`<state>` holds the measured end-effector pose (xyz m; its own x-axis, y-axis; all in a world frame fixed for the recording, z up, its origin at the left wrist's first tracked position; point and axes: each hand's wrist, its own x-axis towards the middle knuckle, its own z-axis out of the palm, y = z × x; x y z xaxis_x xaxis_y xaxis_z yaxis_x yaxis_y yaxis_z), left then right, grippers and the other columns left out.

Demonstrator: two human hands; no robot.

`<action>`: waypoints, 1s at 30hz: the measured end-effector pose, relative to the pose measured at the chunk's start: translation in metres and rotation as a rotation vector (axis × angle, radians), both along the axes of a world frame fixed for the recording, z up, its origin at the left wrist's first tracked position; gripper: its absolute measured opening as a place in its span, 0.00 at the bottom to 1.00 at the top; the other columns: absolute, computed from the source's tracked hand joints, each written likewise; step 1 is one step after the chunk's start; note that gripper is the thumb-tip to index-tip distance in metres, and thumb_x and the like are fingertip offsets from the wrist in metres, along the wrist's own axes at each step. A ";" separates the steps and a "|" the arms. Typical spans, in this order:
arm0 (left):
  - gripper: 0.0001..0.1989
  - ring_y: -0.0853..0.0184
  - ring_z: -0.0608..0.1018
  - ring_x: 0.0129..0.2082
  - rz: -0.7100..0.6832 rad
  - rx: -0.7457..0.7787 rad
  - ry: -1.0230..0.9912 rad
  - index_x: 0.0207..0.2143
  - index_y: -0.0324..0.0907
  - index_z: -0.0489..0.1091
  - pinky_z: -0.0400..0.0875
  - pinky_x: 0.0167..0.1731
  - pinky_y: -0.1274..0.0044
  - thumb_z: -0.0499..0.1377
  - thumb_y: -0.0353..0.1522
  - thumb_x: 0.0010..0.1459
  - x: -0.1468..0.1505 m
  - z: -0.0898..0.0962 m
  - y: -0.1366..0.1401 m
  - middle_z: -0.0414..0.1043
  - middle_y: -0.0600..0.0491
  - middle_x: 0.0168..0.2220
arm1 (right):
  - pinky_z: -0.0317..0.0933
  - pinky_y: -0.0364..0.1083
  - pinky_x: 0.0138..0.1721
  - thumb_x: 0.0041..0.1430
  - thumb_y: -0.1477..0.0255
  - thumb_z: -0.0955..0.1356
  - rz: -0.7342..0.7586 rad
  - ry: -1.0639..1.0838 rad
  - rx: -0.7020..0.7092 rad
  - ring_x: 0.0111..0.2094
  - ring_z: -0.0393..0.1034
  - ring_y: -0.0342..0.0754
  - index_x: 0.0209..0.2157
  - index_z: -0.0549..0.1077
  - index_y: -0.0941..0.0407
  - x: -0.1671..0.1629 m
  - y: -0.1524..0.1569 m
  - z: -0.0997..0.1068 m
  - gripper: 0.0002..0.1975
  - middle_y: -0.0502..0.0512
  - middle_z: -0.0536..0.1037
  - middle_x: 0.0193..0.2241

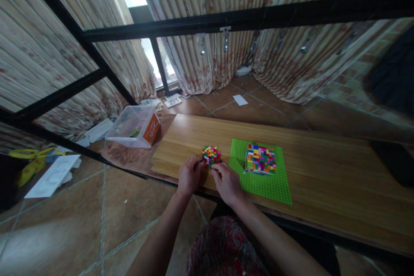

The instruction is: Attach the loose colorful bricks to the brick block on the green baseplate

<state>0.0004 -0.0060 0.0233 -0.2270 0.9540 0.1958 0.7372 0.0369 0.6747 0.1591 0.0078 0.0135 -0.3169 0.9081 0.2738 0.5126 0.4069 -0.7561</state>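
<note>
1. At far left, a white panel (53, 177) lay on the tiled floor (129, 224).
2. A clear plastic box (124, 133) held some green pieces; its orange label (151, 130) bore lettering too blurred to read.
3. Beyond it, a white printed sheet (173, 101) lay on the floor, its print illegible.
4. The left hand (190, 175) had its fingertips at the near left edge of the loose bricks (211, 152); whether its grip pinched one, I could not tell.
5. Those bricks sat heaped on the wooden desk (323, 159), just beyond and between both hands, which partly hid them.
6. The right hand (227, 181) curled at their near right edge, its grip likewise unclear.
7. Beside it, a green baseplate (258, 189) carried a multicoloured brick block (261, 158).
</note>
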 end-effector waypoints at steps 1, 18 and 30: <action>0.05 0.67 0.77 0.37 -0.010 0.012 -0.009 0.36 0.42 0.73 0.70 0.41 0.76 0.56 0.32 0.61 0.001 -0.001 -0.001 0.76 0.51 0.36 | 0.64 0.46 0.40 0.63 0.75 0.62 -0.002 0.010 -0.010 0.37 0.72 0.48 0.38 0.75 0.54 -0.001 0.000 0.000 0.10 0.55 0.76 0.35; 0.07 0.69 0.78 0.34 -0.002 -0.012 -0.090 0.39 0.43 0.72 0.70 0.37 0.78 0.55 0.29 0.59 0.009 -0.004 -0.014 0.77 0.54 0.35 | 0.64 0.47 0.42 0.58 0.77 0.67 0.053 -0.171 -0.002 0.40 0.71 0.50 0.37 0.73 0.54 -0.010 -0.004 0.002 0.06 0.55 0.76 0.36; 0.05 0.69 0.76 0.32 -0.009 0.009 -0.357 0.35 0.41 0.73 0.69 0.36 0.78 0.58 0.30 0.56 0.010 0.003 -0.023 0.75 0.54 0.32 | 0.63 0.46 0.39 0.62 0.73 0.64 -0.016 0.059 -0.072 0.36 0.71 0.48 0.35 0.73 0.55 -0.017 0.001 0.005 0.06 0.56 0.77 0.35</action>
